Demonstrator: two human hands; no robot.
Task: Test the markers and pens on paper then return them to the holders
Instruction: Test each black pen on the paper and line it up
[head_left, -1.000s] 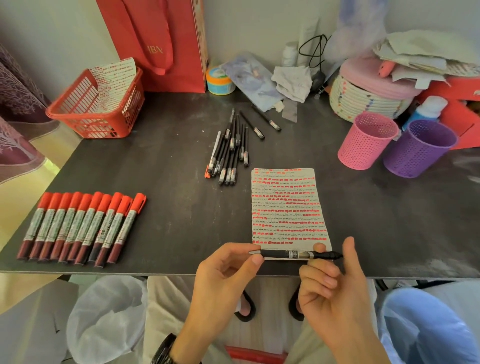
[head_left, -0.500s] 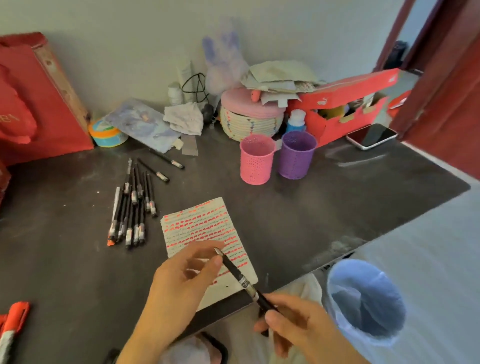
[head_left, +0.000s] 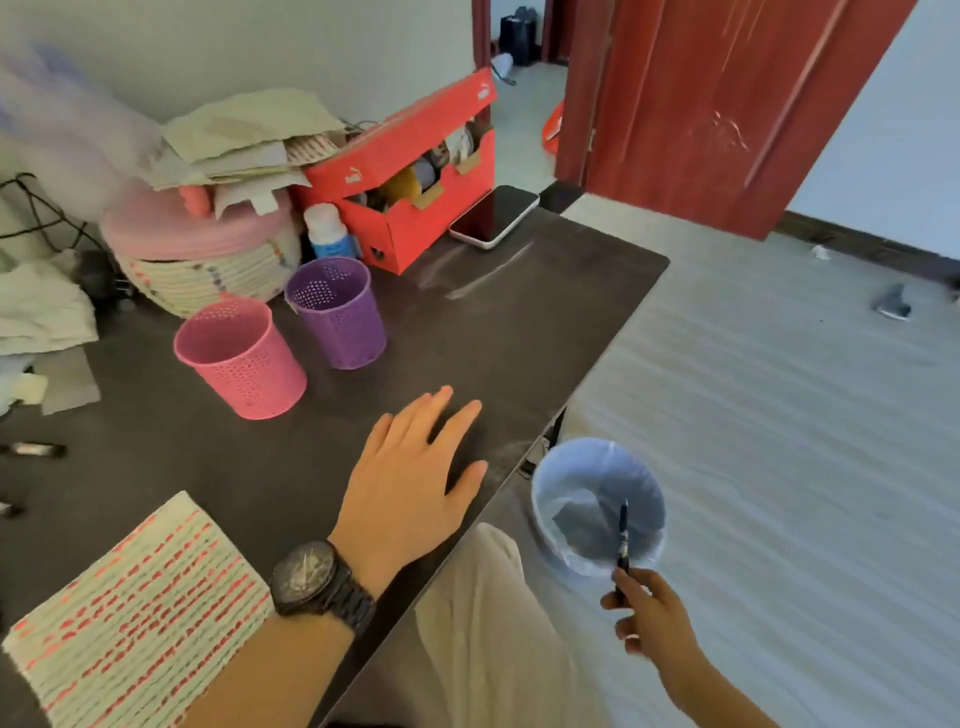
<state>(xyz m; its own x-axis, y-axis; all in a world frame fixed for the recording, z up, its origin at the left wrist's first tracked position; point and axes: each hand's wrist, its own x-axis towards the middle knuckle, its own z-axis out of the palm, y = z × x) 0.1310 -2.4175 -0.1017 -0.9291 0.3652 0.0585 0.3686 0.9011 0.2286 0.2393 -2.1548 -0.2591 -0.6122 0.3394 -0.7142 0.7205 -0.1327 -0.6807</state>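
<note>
**Pen off the table, left hand let go**

Head view: half a second ago both hands had the pen over the paper. Now my view has swung right and the hands are apart. The left hand (head_left: 410, 478) has released the pen and lies palm down on the table (head_left: 519, 322) near its right edge, fingers straight and spread, holding nothing. There is a dark watch (head_left: 311, 577) on the wrist. The right hand (head_left: 652, 616) is out past the table's edge, its fingers pinched round the lower end of the pen (head_left: 622, 540). The pen stands nearly upright and shows against the mouth of the bin (head_left: 550, 483) on the floor. The paper (head_left: 140, 613), covered in red and dark strokes, now sits at the lower left, just beside the left forearm.

Containers: the pink cup (head_left: 244, 364) and the purple cup (head_left: 343, 322) stand upright, close together behind the left hand; inside I see only their perforated walls. The bin has a pale blue liner with a dark patch at the bottom that I cannot identify. The red shoebox (head_left: 415, 223) is open and holds mixed items too blurred to name. The woven basket (head_left: 208, 270) has a pink lid with papers piled on top.
</note>
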